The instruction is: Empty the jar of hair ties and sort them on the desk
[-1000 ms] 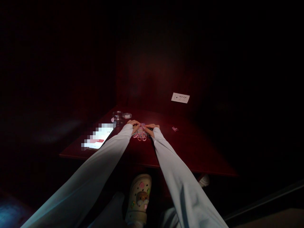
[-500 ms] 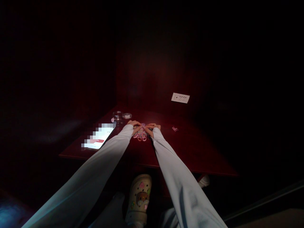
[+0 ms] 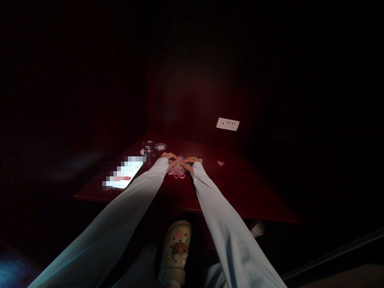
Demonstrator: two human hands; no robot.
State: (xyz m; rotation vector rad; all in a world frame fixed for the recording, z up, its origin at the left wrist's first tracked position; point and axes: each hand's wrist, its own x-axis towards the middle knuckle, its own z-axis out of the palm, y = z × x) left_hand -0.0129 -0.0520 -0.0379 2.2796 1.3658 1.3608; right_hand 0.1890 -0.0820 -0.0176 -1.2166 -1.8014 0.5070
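Both hands meet over a pile of small pastel hair ties [image 3: 179,173] on the dark red table. My left hand [image 3: 169,156] comes in from the left, its fingers bent and its fingertips pinched at the pink and purple bands. From the right, my right hand [image 3: 192,161] has its thumb and fingers closed together at the same spot. Pinkish bands show between the two sets of fingertips, though the exact piece in each is too small to make out. A separate pink bunch of hair ties [image 3: 221,163] lies to the right of my right hand.
Left of the hands a lit phone [image 3: 126,174] lies on the table [image 3: 240,192]. Behind it stand a clear jar [image 3: 149,149] and its round lid [image 3: 161,147]. A white socket plate [image 3: 228,124] is on the back wall. A decorated clog [image 3: 177,248] shows below the table edge.
My fingertips have shifted slightly over the pile, the right fingers a little straighter than before. The arms, phone, jar and pink bunch have stayed in place.
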